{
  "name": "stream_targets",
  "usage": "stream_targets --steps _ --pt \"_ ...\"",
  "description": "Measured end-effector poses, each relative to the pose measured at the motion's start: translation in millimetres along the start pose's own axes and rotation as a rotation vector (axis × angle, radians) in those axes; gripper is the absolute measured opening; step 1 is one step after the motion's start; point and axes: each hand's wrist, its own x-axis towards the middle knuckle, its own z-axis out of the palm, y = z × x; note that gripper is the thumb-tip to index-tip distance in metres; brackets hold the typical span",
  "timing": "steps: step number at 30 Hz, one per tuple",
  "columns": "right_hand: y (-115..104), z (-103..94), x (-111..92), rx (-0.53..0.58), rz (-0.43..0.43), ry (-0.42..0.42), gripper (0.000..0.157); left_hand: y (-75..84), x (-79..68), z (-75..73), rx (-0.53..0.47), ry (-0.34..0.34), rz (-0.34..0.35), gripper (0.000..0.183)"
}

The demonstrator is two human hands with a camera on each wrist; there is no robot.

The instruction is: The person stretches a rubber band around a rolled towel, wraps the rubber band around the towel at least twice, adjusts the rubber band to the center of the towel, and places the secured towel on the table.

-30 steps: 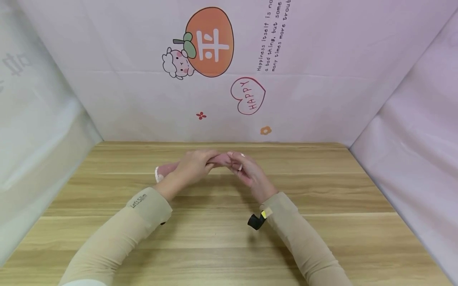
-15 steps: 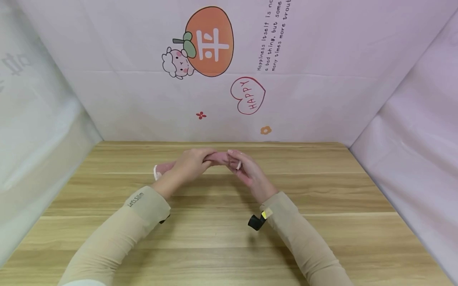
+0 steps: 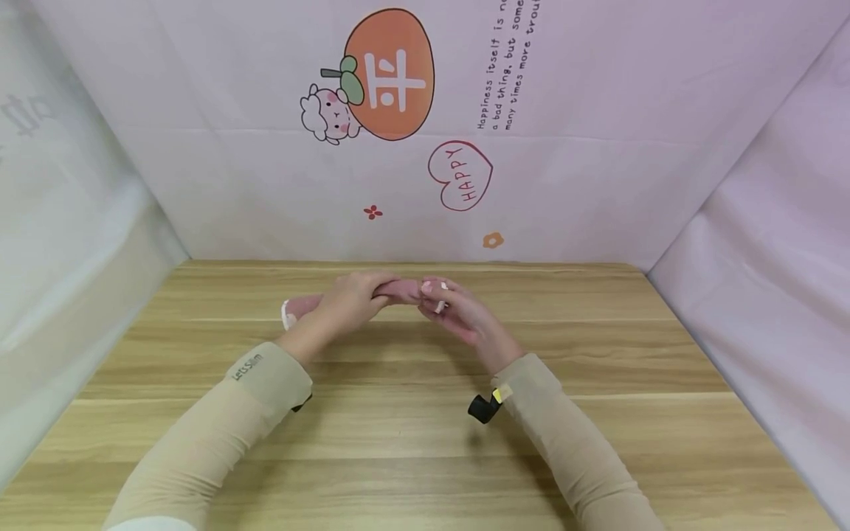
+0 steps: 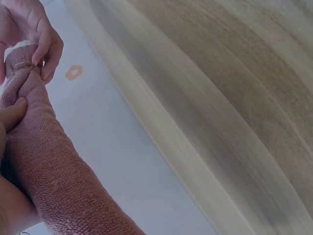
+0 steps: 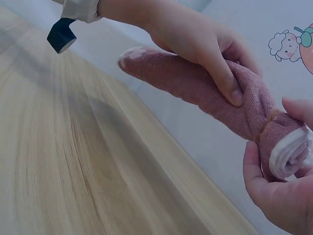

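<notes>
A rolled pink towel (image 3: 401,290) with white ends is held above the table by both hands. My left hand (image 3: 345,302) grips its middle, thumb pressing into the cloth in the right wrist view. A thin tan band (image 5: 266,126) cinches the roll near its right end, and folds gather beside it. The fingers of my right hand (image 3: 465,310) pinch the roll at this band, on both sides of the spiral white end (image 5: 288,154). Beyond my left hand the other end of the towel sticks out to the left.
Below lies a wood-grain table (image 3: 398,428). A white printed cloth (image 3: 265,192) rises behind it, with more white cloth at both sides. A small black camera (image 3: 485,408) is attached at the right sleeve; part of another shows under the left sleeve.
Both hands stay on the towel. My left hand has shifted slightly left and away. My right wrist has moved slightly right, and more of the white towel end shows between its fingers.
</notes>
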Motion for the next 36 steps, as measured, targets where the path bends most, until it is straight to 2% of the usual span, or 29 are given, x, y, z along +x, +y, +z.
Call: stream_targets --steps 6,10,13,17,22,28,33,36 --pt "-3.8 -3.1 -1.0 -0.077 -0.003 -0.01 0.034 -1.8 -0.4 -0.3 0.035 0.062 0.043 0.025" --pt "-4.0 -6.7 0.4 -0.16 -0.035 -0.02 0.046 -3.5 -1.1 0.9 0.051 0.1 0.088 0.024" --pt "-4.3 -9.0 0.8 -0.195 -0.079 -0.021 0.043 -3.8 -2.8 2.0 0.051 0.099 0.112 0.026" --pt "-6.4 -10.8 -0.7 -0.185 -0.125 -0.026 0.032 -3.9 -5.0 3.6 0.052 0.091 0.14 0.03" --pt "-8.8 -11.5 -3.2 -0.197 -0.141 -0.029 0.025 -2.4 -7.4 3.1 0.051 0.088 0.164 0.034" --pt "-10.4 -16.3 -2.9 -0.257 -0.185 -0.044 0.033 -0.5 -8.9 4.5 0.019 0.063 0.189 0.043" --pt "-12.8 -19.8 -3.3 -0.318 -0.208 -0.068 0.032 -0.5 -10.6 6.6 -0.024 0.01 0.163 0.054" --pt "-15.3 -21.8 -5.7 -0.36 -0.219 -0.091 0.032 1.2 -10.7 5.7 -0.053 -0.023 0.151 0.05"
